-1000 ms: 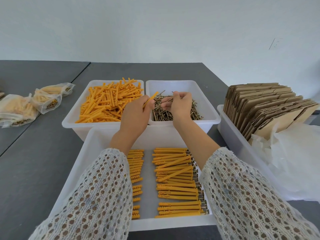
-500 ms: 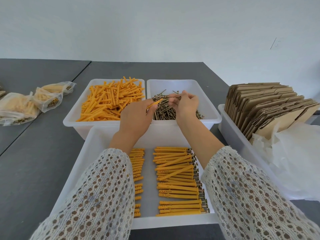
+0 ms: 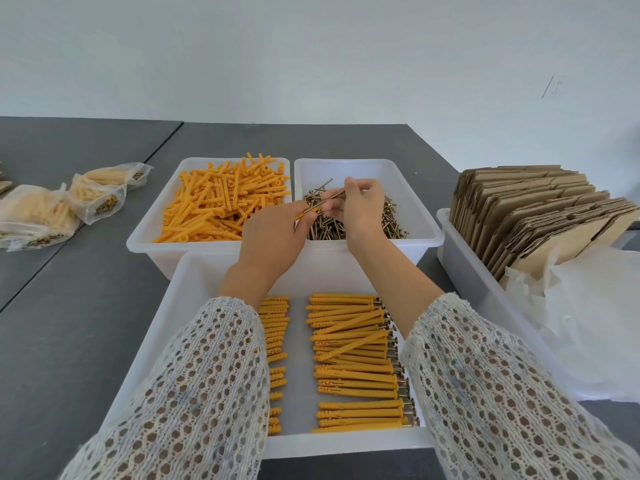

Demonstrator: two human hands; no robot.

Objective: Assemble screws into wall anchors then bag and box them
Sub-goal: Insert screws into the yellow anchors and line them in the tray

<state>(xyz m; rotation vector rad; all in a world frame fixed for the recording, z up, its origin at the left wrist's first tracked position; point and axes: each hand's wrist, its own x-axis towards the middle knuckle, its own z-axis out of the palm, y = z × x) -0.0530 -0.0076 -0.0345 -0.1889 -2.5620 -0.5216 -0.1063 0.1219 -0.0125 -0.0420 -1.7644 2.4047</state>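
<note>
My left hand (image 3: 273, 237) grips an orange wall anchor (image 3: 309, 211), only its tip showing past the fingers. My right hand (image 3: 360, 206) pinches a screw (image 3: 332, 196) whose point meets the anchor's open end. Both hands hover over the white bin (image 3: 422, 188) of loose screws (image 3: 391, 223). To its left stands a white bin (image 3: 166, 199) heaped with orange anchors (image 3: 221, 202). A larger white tray (image 3: 166, 327) in front of me holds rows of assembled anchors with screws (image 3: 353, 358).
Filled clear bags (image 3: 45, 209) lie on the grey table at the left. A white bin (image 3: 464, 261) at the right holds flat cardboard boxes (image 3: 540, 209) and crumpled clear plastic bags (image 3: 588, 323). A wall closes the back.
My hands have come together: the right hand lifted a screw out of the pile and brought its point to the anchor in my left hand. Both hands sit slightly nearer me.
</note>
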